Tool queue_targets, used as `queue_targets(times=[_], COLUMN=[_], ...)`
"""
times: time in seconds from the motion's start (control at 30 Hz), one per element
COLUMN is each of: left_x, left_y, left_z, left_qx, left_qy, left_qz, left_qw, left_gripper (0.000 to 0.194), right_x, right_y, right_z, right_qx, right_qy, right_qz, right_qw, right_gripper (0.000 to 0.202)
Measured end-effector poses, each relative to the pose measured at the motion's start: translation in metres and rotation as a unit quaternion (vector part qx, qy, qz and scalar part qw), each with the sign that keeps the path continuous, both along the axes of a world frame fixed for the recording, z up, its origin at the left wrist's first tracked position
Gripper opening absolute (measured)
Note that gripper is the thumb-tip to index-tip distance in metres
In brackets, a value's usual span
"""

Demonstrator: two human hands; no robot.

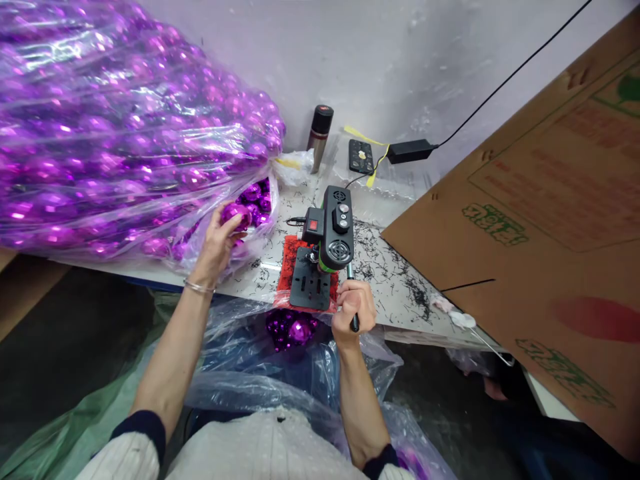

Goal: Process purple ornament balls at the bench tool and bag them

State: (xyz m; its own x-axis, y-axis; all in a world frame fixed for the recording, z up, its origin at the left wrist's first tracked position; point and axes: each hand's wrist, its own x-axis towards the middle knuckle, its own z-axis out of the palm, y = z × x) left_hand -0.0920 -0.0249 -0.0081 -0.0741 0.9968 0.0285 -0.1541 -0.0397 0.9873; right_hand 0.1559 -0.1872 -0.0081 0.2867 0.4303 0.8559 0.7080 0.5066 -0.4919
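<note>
At the mouth of a big clear plastic bag (pixel 125 127) full of shiny purple baubles, my left hand (pixel 219 238) is closed around one purple bauble (pixel 236 217). More baubles (pixel 257 200) show in the opening beside my fingers. My right hand (pixel 354 308) grips the black lever handle (pixel 355 324) of a small black bench drill press (pixel 338 230). Below its head lies a dark slotted base plate (pixel 310 283) on a red mat (pixel 289 267); nothing sits on the plate. Several baubles (pixel 293 330) lie in clear plastic below the table edge.
Black shavings (pixel 415 293) litter the white table (pixel 250 283). Behind the drill press stand a dark flask (pixel 320 137), a phone-like black device (pixel 361 156) and a power adapter (pixel 411 151) with its cable. A large cardboard box (pixel 540 220) leans in from the right.
</note>
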Motion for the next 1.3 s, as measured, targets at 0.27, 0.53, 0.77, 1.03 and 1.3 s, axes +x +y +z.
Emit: queue_targets(times=[0.27,0.53,0.77,1.03,1.3], left_x=[0.041,0.083,0.101,0.116,0.121], left_y=[-0.070,-0.086,-0.092,-0.100,-0.090], left_z=[-0.006,-0.033,-0.067,-0.099,-0.113], left_qx=[-0.215,-0.240,-0.163,0.054,0.195], left_qy=[-0.240,-0.305,-0.118,0.191,0.292], left_qz=[-0.106,-0.096,-0.069,-0.097,-0.103], left_qw=[0.941,0.917,0.977,0.975,0.931], left_gripper=[0.024,0.019,0.058,0.071,0.065], right_x=[-0.002,-0.001,0.000,0.001,0.001], right_y=[0.002,0.004,-0.001,-0.003,-0.005], right_z=[0.009,0.021,0.035,0.043,0.040], right_qx=[0.016,0.016,-0.030,-0.051,-0.043], right_qy=[0.006,0.003,0.025,0.019,0.013], right_qz=[0.006,0.015,0.022,0.025,0.030], right_qw=[1.000,1.000,0.999,0.998,0.999], right_gripper=[0.039,0.039,0.038,0.035,0.034])
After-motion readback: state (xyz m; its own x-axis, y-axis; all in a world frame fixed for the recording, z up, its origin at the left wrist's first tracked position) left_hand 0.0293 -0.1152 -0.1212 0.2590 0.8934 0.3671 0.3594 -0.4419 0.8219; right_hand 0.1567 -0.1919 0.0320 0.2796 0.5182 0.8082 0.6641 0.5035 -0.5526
